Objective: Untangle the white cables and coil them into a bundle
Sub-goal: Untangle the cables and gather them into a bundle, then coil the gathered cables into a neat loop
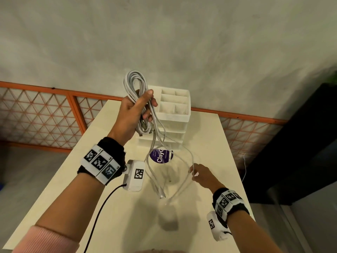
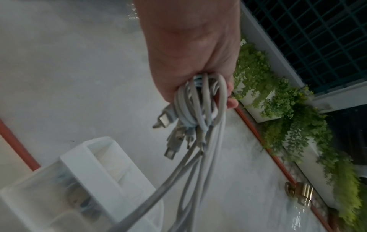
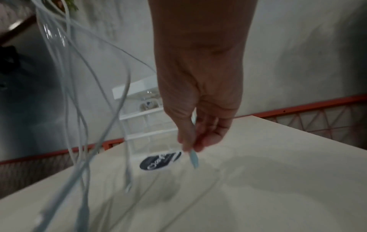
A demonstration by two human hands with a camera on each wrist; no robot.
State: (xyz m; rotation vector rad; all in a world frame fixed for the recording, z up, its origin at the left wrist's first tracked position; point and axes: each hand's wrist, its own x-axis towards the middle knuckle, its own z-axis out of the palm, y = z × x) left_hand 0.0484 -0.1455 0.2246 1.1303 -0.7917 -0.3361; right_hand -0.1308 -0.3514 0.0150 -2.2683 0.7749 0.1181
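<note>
closest to us is our right hand (image 1: 201,175), low over the near part of the table (image 1: 116,216). its thumb and fingers pinch one thin strand of the white cables (image 1: 135,92). we think we hold just that one strand so we can pull it away from the others and see where it goes. in the right wrist view the strand pokes out below the fingertips (image 3: 190,141), but the picture is blurry, so we cannot tell if that bit is a plug or just cable.

a bit farther, loose strands hang down in the middle, between our two hands. their ends dangle just above the table, or maybe touch it; we cannot tell. these are the parts still not wound up.

farther and higher, on the left, our left hand (image 1: 135,113) is wrapped tight around the part that is already looped. the loops stick up above the fist and some plugs (image 2: 168,135) hang just under it. we think we hold it up high so the loose strands can fall straight and not knot again.

on the table under the strands lies a round dark sticker (image 1: 161,155). behind it, at the far end, stands a white organizer (image 1: 175,110) with open boxes on top and drawers below. a grey wall (image 1: 182,42) is behind all of it.
</note>
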